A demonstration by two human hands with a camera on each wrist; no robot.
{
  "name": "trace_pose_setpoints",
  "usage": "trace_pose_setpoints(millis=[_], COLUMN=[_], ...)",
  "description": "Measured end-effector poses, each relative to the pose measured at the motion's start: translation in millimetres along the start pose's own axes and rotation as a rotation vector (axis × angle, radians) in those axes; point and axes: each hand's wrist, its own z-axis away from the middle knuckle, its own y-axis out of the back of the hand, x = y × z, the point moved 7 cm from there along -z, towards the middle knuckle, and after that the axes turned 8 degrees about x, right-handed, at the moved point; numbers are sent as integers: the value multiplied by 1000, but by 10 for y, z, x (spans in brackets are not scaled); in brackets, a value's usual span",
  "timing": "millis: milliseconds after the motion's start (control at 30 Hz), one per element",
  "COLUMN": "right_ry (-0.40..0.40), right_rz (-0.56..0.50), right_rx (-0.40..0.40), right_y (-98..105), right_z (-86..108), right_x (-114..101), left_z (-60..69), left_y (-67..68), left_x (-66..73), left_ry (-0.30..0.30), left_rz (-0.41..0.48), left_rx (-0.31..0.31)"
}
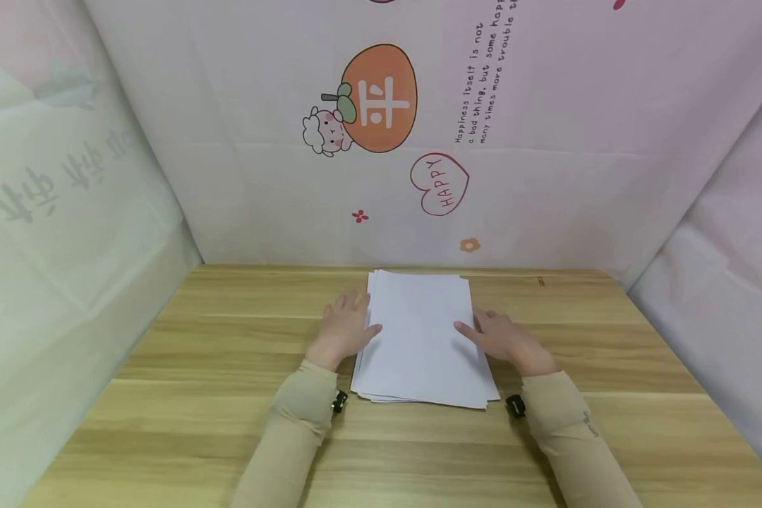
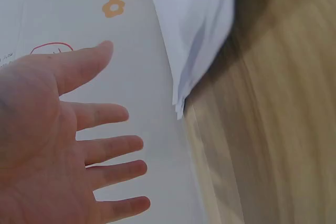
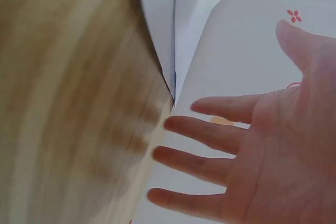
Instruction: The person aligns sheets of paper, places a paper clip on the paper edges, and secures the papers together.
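A loose stack of white paper sheets [image 1: 422, 339] lies flat on the wooden table, its edges slightly uneven. At the stack's left edge is my left hand [image 1: 345, 328], fingers spread and thumb over the paper's border. My right hand [image 1: 498, 335] is on the opposite side, its thumb also above the sheets' edge. Both wrist views show straight, parted fingers with bare palms: the left hand [image 2: 47, 129] and the right hand [image 3: 273, 145] hold nothing. Beside them the paper edges [image 2: 194, 24] look slightly fanned and lifted. Whether either hand touches the paper is unclear.
The wooden table [image 1: 228, 437] ends at a printed white cloth backdrop [image 1: 279, 204], with more cloth at both sides. A small reddish-brown object [image 1: 541, 281] lies near the table's back right edge. Black wrist devices [image 1: 516, 406] sit beside the sleeves.
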Motion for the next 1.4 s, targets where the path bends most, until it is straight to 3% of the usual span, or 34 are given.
trace_pose_setpoints(millis=[333, 533, 833, 1400], right_ry=[-25, -60, -108, -90], right_rz=[29, 62, 11, -34], right_rx=[-21, -34, -80, -56], right_y=[7, 16, 21, 60], right_z=[-85, -119, -128, -151], right_x=[3, 30, 5, -26], left_z=[-76, -100, -110, -148], left_y=[-100, -104, -106, -168], left_x=[25, 66, 86, 73], left_ry=[7, 25, 69, 113], left_rz=[-19, 28, 54, 60], left_rx=[-15, -38, -81, -138])
